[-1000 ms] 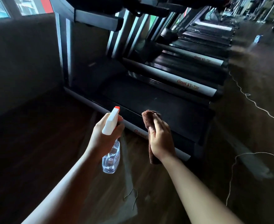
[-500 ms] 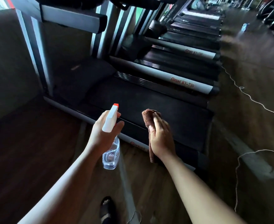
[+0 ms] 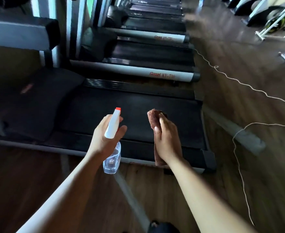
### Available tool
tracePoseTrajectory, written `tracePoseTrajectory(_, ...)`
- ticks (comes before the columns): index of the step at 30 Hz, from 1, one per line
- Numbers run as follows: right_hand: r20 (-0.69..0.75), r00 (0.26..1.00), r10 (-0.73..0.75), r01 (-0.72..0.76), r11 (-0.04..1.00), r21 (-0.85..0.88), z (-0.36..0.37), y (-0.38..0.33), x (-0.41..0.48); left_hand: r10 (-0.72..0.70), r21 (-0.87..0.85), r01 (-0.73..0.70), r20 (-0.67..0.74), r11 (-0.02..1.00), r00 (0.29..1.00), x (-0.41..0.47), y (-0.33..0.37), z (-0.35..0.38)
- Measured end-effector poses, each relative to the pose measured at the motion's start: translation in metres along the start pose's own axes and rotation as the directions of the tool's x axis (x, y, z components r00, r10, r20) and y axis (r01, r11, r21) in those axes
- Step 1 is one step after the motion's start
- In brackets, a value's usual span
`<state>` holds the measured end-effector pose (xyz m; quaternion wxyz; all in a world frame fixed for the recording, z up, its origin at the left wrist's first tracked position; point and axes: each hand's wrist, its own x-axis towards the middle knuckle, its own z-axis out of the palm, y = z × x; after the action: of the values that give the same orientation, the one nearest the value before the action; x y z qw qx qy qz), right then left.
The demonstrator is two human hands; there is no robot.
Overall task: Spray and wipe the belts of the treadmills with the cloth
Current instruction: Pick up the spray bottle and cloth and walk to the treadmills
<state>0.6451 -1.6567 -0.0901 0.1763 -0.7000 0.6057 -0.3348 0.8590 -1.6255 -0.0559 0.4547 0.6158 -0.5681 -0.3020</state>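
Closer now, both hands hang over the nearest belt at frame centre. Your left hand grips the spray bottle; your right hand clamps the cloth. Mist evenly, then wipe lengthwise toward the next treadmills in the upper frame.

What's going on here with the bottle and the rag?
A person is standing beside the nearest treadmill in a row, about to clean its belt. The left hand holds a clear spray bottle with its nozzle pointing toward the belt. The right hand grips a folded brown cloth, held above the belt and not touching it. No wet patch shows on the belt, though the dim light makes that hard to judge.
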Motion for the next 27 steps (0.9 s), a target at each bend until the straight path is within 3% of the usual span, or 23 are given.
tracePoseTrajectory(18, 0.091, 0.988, 0.129, -0.126, 0.991, -0.033, 0.086, 0.049, 0.175, -0.099, -0.009, 0.1, 0.077, 0.995, 0.992, 0.192, -0.062, 0.051)
tracePoseTrajectory(27, 0.037, 0.982, 0.183, -0.18, 0.981, -0.078, 0.157, 0.107, 0.211, -0.192, -0.083, 0.208, 0.165, 0.975, 0.967, 0.256, -0.133, 0.086)
